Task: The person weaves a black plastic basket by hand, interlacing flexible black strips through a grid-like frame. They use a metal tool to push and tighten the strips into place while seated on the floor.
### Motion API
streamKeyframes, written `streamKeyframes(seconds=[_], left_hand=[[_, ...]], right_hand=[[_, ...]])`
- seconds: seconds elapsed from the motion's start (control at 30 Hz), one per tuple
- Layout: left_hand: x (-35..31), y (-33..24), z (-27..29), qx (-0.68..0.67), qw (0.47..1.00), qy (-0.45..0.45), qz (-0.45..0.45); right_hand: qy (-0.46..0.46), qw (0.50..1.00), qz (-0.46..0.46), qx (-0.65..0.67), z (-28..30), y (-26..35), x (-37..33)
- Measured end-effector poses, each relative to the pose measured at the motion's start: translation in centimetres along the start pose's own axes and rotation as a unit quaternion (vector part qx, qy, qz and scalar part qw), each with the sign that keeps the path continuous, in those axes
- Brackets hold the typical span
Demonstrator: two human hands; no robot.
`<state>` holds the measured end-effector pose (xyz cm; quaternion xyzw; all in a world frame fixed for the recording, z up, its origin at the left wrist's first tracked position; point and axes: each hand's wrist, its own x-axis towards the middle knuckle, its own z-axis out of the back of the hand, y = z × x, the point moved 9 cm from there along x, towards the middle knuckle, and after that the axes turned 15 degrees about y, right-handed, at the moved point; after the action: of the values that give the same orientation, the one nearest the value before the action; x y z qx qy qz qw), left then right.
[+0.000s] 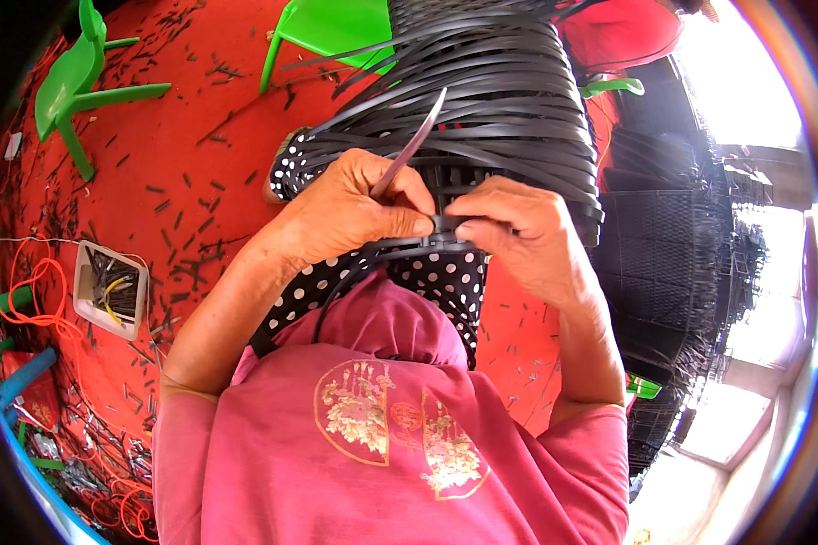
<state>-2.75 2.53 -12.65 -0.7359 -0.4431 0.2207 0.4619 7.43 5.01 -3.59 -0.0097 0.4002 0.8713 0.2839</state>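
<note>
Across my lap lies a panel of black flat strips (482, 100), its long loose ends fanned toward the far side. At its near edge, my left hand (359, 204) pinches a black strip (443, 238) between thumb and forefinger. A slim, curved, pointed piece (411, 150), shiny and purplish-grey, juts up from the same hand; its lower end is hidden there. Just to the right, my right hand (523, 227) is closed, thumb against forefinger, on the same strip edge. The two hands' fingertips are close together but apart.
Short black offcuts litter the red floor (209, 82). A white bin (109, 289) of dark pieces stands at the left, beside orange cords (45, 309). Green chairs (73, 86) are at the far left and far middle. Stacked black woven panels (659, 263) rise at the right.
</note>
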Motion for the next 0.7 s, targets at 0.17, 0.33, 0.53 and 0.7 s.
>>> streamKeyframes(seconds=[0.17,0.33,0.53,0.7], left_hand=[[0.6,2.9,1.2,-0.075,0.995,-0.069,-0.016],[2.6,5.4,-1.2,-0.085,0.996,-0.010,0.029],[3.9,5.7,-2.5,-0.027,0.994,0.030,0.098],[4.5,5.8,-3.1,0.018,0.985,0.048,0.163]], right_hand=[[-0.148,0.963,-0.048,0.218,3.9,-2.4,-3.6],[-0.166,0.957,-0.017,0.237,3.6,-2.3,-4.9],[-0.210,0.944,-0.014,0.256,3.8,-2.7,-6.5],[-0.192,0.944,-0.002,0.268,3.8,-3.0,-6.3]])
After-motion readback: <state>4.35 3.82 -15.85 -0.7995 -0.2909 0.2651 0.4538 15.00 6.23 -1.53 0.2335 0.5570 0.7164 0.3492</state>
